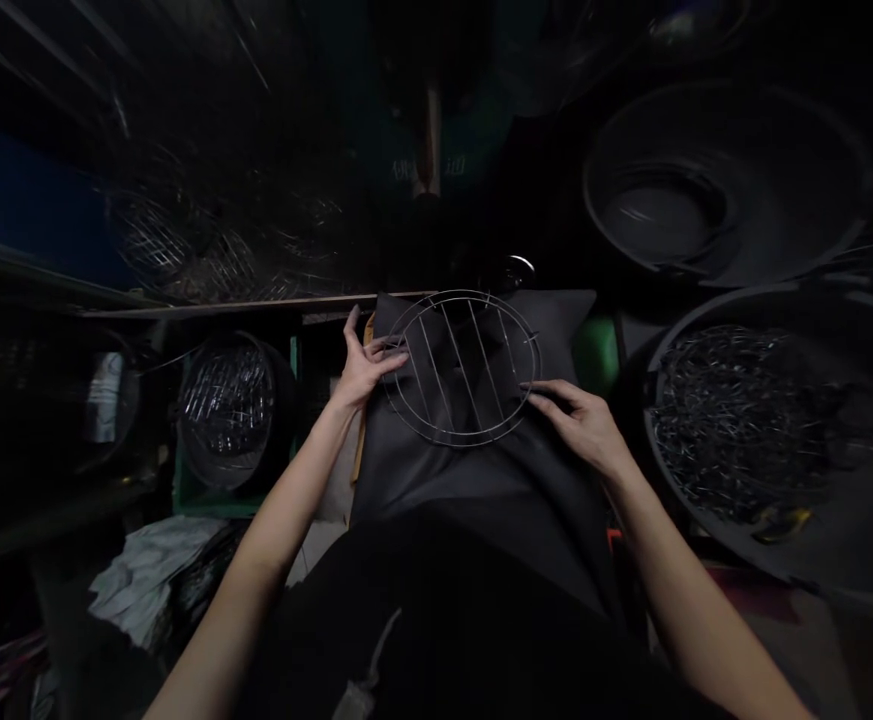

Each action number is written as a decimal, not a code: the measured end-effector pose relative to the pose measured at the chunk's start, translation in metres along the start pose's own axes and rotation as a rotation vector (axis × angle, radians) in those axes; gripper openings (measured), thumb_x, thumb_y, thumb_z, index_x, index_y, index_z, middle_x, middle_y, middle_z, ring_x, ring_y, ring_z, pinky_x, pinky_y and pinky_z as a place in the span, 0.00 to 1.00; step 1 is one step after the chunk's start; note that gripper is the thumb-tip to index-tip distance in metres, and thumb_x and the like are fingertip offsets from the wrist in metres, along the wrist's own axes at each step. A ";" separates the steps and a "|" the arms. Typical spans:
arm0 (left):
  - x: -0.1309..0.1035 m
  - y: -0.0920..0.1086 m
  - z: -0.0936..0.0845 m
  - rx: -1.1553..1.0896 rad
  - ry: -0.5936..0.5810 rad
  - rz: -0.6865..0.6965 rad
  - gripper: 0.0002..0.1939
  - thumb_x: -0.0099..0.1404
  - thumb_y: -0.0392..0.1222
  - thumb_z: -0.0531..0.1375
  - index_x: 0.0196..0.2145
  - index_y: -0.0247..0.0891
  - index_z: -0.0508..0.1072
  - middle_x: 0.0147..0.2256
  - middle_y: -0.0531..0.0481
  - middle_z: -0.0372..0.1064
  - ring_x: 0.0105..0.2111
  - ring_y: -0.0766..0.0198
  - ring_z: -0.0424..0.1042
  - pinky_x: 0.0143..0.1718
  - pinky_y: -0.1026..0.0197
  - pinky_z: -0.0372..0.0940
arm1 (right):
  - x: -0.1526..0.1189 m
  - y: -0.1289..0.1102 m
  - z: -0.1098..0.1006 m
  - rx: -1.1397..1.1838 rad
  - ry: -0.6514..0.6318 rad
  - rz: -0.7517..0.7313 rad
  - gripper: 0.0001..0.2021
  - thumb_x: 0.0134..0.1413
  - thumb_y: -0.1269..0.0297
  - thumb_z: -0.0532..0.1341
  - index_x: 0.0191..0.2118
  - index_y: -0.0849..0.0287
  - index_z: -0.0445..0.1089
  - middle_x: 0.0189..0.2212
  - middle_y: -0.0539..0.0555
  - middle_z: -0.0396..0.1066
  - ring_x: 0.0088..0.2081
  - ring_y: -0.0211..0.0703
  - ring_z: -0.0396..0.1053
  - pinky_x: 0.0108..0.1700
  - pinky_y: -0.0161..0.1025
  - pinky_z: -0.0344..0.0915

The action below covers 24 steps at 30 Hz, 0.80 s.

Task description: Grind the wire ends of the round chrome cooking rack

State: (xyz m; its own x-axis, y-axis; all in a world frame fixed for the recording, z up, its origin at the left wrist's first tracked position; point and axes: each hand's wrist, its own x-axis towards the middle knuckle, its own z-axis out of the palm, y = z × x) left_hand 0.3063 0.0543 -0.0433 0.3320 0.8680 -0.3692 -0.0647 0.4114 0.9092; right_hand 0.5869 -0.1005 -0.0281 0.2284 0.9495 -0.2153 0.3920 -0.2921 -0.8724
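Note:
A round wire rack (459,365) with a double-ring rim and several straight cross bars is in front of me, over dark grey sheeting (406,470) across my lap. My left hand (361,370) grips its left rim between thumb and fingers, with the index finger raised. At the right rim, my right hand (586,425) pinches the wire between thumb and fingertips. Whether a small loose wire is also between those fingertips, I cannot tell.
A large tub (661,330) at right holds many short metal pieces and a yellow-handled tool (785,525). Behind it stands another tub (593,200). At left, a bucket (262,460) of wire rods sits in a green crate (181,480). More wire racks (155,240) lie on the dim bench.

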 end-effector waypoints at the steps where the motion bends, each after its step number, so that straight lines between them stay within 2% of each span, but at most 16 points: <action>1: 0.000 0.000 0.000 -0.010 -0.002 0.001 0.66 0.44 0.40 0.73 0.65 0.51 0.28 0.41 0.49 0.72 0.39 0.63 0.76 0.49 0.54 0.66 | -0.001 0.001 -0.002 0.016 0.003 0.027 0.14 0.51 0.51 0.61 0.38 0.54 0.76 0.39 0.53 0.76 0.44 0.49 0.72 0.50 0.47 0.66; 8: -0.011 0.006 0.002 -0.001 -0.035 0.015 0.67 0.42 0.41 0.74 0.65 0.52 0.31 0.46 0.46 0.70 0.39 0.65 0.74 0.49 0.54 0.66 | -0.012 0.002 -0.008 0.003 0.006 0.021 0.12 0.50 0.50 0.62 0.35 0.51 0.75 0.36 0.53 0.76 0.40 0.49 0.72 0.49 0.48 0.67; 14: -0.021 0.013 -0.003 0.030 -0.070 0.020 0.68 0.41 0.41 0.75 0.66 0.53 0.32 0.48 0.44 0.67 0.39 0.64 0.72 0.52 0.47 0.63 | -0.015 0.004 -0.004 -0.031 0.039 0.035 0.18 0.46 0.45 0.63 0.30 0.56 0.75 0.30 0.53 0.74 0.35 0.47 0.72 0.42 0.42 0.68; 21: -0.029 0.006 -0.004 0.049 -0.024 0.067 0.64 0.43 0.40 0.74 0.66 0.54 0.35 0.42 0.51 0.67 0.44 0.62 0.72 0.56 0.42 0.60 | -0.019 0.001 -0.003 -0.036 0.032 0.024 0.17 0.47 0.46 0.63 0.29 0.57 0.74 0.29 0.53 0.74 0.34 0.45 0.71 0.41 0.41 0.68; 24: -0.031 0.009 -0.008 0.068 0.007 0.142 0.64 0.43 0.40 0.74 0.66 0.52 0.35 0.38 0.52 0.69 0.42 0.63 0.73 0.54 0.45 0.64 | -0.019 -0.003 -0.007 -0.006 0.111 0.042 0.18 0.47 0.47 0.64 0.35 0.57 0.75 0.34 0.53 0.75 0.38 0.46 0.72 0.46 0.43 0.68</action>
State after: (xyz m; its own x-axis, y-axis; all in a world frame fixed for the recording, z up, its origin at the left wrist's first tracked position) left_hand 0.2876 0.0338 -0.0252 0.3170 0.9183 -0.2371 -0.0467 0.2648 0.9632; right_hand 0.5876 -0.1185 -0.0188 0.3417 0.9179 -0.2017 0.3849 -0.3324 -0.8610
